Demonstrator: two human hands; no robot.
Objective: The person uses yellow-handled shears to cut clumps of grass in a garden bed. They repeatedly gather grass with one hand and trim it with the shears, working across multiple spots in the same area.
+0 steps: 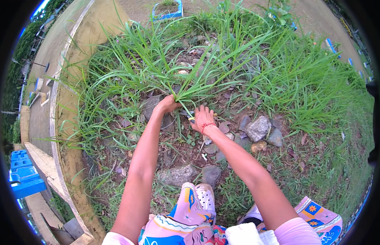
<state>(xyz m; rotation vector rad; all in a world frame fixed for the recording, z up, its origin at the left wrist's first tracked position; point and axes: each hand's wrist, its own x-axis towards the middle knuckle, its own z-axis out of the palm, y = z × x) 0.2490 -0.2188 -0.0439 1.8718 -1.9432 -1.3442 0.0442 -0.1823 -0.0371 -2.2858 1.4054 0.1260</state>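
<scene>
My left hand (169, 104) is closed around the base of a clump of long grass (190, 84), whose blades fan out above it. Just to the right, my right hand (204, 118) grips a small cutting tool with a yellow and dark handle (192, 119). A grey metal part of it (185, 113) points toward the base of the clump. Most of the tool is hidden under my fingers, so its exact kind is unclear. Behind my left wrist lies a dark grey stone (150, 106). A red string bracelet (207, 125) circles my right wrist.
Loose stones (259, 128) lie to the right, and larger rocks (177, 175) sit before my clog (205, 196). A yellowish concrete wall (67, 122) curves along the left. Tall grass (312, 88) covers the right side. A blue-edged planter (167, 14) stands beyond.
</scene>
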